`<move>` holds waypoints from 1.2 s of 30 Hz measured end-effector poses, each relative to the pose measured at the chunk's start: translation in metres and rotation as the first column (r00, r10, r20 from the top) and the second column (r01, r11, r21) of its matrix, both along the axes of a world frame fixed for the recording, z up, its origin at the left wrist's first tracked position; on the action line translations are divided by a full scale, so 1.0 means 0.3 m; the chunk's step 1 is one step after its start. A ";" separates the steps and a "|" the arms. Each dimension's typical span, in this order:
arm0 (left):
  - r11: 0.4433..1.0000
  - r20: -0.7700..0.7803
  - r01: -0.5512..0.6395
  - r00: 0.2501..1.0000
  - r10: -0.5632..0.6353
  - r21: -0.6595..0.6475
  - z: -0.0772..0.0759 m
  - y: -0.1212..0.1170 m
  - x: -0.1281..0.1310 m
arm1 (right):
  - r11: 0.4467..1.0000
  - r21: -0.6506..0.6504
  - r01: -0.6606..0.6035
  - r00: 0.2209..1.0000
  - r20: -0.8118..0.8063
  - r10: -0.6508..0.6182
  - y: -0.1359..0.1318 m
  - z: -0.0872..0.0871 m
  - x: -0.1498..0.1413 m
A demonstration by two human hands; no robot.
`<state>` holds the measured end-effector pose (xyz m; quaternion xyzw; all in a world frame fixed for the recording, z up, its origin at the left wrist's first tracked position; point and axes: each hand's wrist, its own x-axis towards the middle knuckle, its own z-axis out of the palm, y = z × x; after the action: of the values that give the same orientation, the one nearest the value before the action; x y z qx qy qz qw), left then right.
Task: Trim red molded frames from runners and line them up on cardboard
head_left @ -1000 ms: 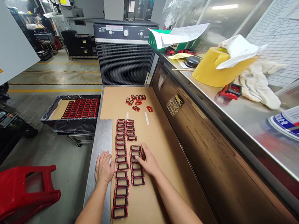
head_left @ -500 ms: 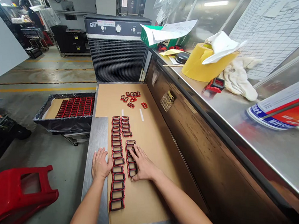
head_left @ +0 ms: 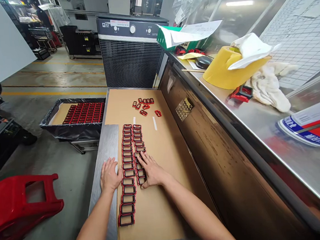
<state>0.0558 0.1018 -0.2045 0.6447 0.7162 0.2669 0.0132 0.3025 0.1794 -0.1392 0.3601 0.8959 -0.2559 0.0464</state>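
Small red-and-black rectangular frames lie in two columns on brown cardboard [head_left: 167,209]. The long left column [head_left: 128,165] runs down toward me. My right hand [head_left: 151,170] rests over the near part of the shorter right column [head_left: 138,138], fingers spread and thumb at its near end, hiding parts of several frames. My left hand [head_left: 110,174] lies at the left edge of the cardboard, over the metal table top, fingers stretched out and thumb side close to the left column. Neither hand has anything lifted.
Loose frames [head_left: 145,106] lie farther up the cardboard. A black-lined bin [head_left: 74,131] of arranged frames stands at left, with a red stool [head_left: 19,207] nearer. The right-hand ledge carries a yellow roll [head_left: 219,68], a white glove [head_left: 269,88] and a can. A person works far back.
My right hand has slid the near group of the right column away from me, closing the gap to the upper group. My left hand stays in place. The view has shifted slightly.
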 end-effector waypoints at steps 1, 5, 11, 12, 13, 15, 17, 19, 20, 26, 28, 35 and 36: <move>1.000 0.002 -0.002 1.000 0.002 -0.001 0.000 0.000 0.000 | 1.000 -0.010 -0.001 1.000 -0.006 0.001 0.002 0.002 0.002; 1.000 0.000 -0.002 1.000 0.002 -0.007 0.000 -0.001 -0.001 | 0.990 -0.112 0.085 0.986 -0.131 -0.099 0.007 -0.013 0.017; 1.000 -0.014 -0.001 1.000 0.001 -0.018 0.001 0.002 -0.003 | 0.877 -0.250 0.411 0.816 -0.328 -0.476 0.039 -0.093 -0.014; 1.000 -0.008 0.000 1.000 0.000 -0.025 0.002 0.001 -0.002 | 0.868 -0.256 0.425 0.803 -0.337 -0.492 0.042 -0.106 -0.025; 0.999 0.003 0.002 1.000 -0.002 -0.034 0.002 0.000 -0.002 | 0.857 -0.265 0.442 0.784 -0.350 -0.513 0.045 -0.118 -0.036; 0.998 0.048 0.012 0.999 -0.009 -0.054 0.001 -0.006 -0.003 | 0.829 -0.289 0.479 0.734 -0.386 -0.559 0.049 -0.138 -0.054; 0.997 0.134 0.021 0.991 -0.011 -0.071 -0.001 -0.007 -0.009 | 0.799 -0.319 0.509 0.672 -0.434 -0.601 0.059 -0.154 -0.065; 0.996 0.317 0.004 0.948 0.023 -0.084 -0.003 0.011 -0.020 | 0.777 -0.354 0.521 0.604 -0.491 -0.628 0.080 -0.168 -0.074; 0.996 0.445 -0.010 0.894 0.049 -0.091 -0.002 0.032 -0.027 | 0.770 -0.371 0.520 0.568 -0.522 -0.636 0.097 -0.175 -0.081; 0.995 0.794 -0.046 0.599 0.103 -0.094 0.014 0.304 -0.036 | 0.706 -0.498 0.504 0.340 -0.636 -0.692 0.229 -0.242 -0.146; 0.994 0.823 -0.048 0.558 0.106 -0.095 0.017 0.393 -0.023 | 0.688 -0.536 0.489 0.297 -0.640 -0.709 0.260 -0.263 -0.162; 0.997 0.889 0.000 0.452 0.073 -0.082 0.022 0.474 0.038 | 0.705 -0.561 0.434 0.255 -0.674 -0.693 0.268 -0.278 -0.180; 0.997 0.894 0.009 0.443 0.065 -0.077 0.027 0.474 0.047 | 0.708 -0.561 0.428 0.247 -0.681 -0.689 0.268 -0.275 -0.183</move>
<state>0.0698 0.2439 -0.1965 0.3941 0.6210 0.5417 0.4070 0.2476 0.2599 -0.2218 0.4683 0.5579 -0.5127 -0.4546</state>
